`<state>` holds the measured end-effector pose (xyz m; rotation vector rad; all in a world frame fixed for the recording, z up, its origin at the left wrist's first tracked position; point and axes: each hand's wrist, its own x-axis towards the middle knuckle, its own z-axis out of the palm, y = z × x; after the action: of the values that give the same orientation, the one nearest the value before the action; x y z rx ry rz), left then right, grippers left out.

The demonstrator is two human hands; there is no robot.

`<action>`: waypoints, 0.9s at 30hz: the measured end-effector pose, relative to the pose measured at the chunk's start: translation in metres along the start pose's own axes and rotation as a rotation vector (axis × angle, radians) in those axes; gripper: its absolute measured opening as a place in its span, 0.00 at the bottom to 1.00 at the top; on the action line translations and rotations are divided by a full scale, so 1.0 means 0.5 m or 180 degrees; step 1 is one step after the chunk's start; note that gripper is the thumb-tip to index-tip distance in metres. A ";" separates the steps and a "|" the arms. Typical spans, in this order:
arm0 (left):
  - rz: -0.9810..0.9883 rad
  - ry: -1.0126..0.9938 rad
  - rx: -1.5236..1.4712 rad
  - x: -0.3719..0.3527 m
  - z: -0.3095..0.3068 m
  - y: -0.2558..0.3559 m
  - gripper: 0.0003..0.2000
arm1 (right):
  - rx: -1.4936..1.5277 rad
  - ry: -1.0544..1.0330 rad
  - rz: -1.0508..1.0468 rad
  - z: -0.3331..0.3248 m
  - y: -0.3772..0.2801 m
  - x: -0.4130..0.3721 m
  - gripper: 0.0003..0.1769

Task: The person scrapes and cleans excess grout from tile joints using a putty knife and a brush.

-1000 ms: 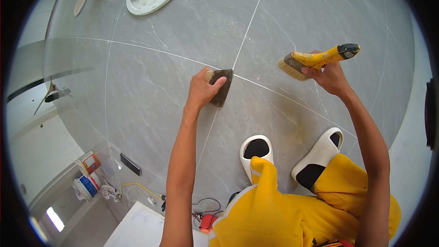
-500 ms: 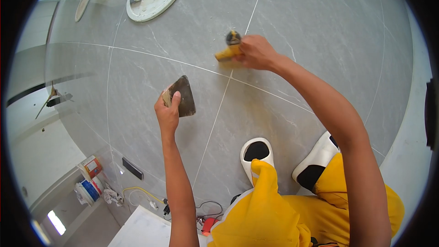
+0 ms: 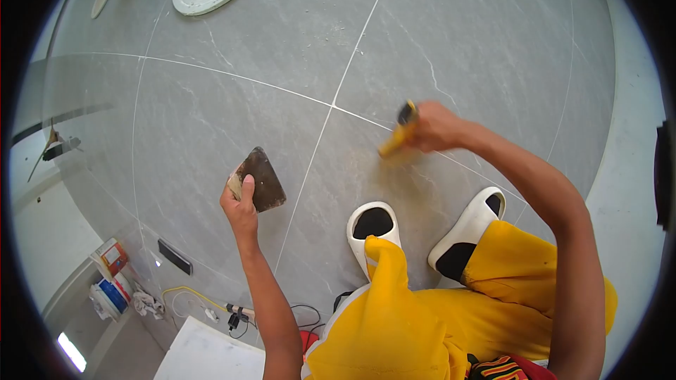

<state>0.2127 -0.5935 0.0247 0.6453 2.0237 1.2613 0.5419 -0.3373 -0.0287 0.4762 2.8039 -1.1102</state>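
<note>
My left hand point(image 3: 243, 205) is wrapped round the pale grip of a scraper point(image 3: 262, 181), its thumb on the dark metal blade. The blade is wide, with rounded corners, and is held over the grey tiles. To the right, my right hand point(image 3: 435, 127) is closed on a yellow tool point(image 3: 396, 142) with a round black end point(image 3: 407, 112). Motion blurs this tool, and I cannot tell its exact kind. Its lower edge is over the tiled floor point(image 3: 366, 49), just below a white joint line, in front of my white slippers point(image 3: 373, 225).
A round white lid point(image 3: 204, 3) bearing small items lies at the upper left. White crumbs point(image 3: 331, 32) are scattered on the tiles. At lower left are a dark flat box point(image 3: 174, 257), a blue-and-white bucket point(image 3: 110, 298), a rag point(image 3: 146, 304) and a yellow cord point(image 3: 193, 290).
My right hand has swept the yellow tool right and down, toward my slippers. My left hand has shifted left and lower with the scraper. The whole view has moved slightly too.
</note>
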 end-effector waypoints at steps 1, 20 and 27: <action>0.0015 -0.0049 0.0032 0.004 0.021 0.006 0.14 | -0.0037 0.0554 0.0045 -0.025 0.017 0.071 0.16; 0.0192 -0.0485 0.0709 -0.027 0.059 0.049 0.14 | 0.0261 -0.0117 0.0405 0.034 -0.111 0.061 0.15; 0.0456 -0.0224 0.0509 -0.027 0.058 0.095 0.15 | 0.0405 0.1668 0.1030 -0.155 -0.043 0.220 0.20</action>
<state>0.2464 -0.5666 0.0621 0.9117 2.0645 1.1471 0.4331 -0.2713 0.0209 1.3561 2.9044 -1.2353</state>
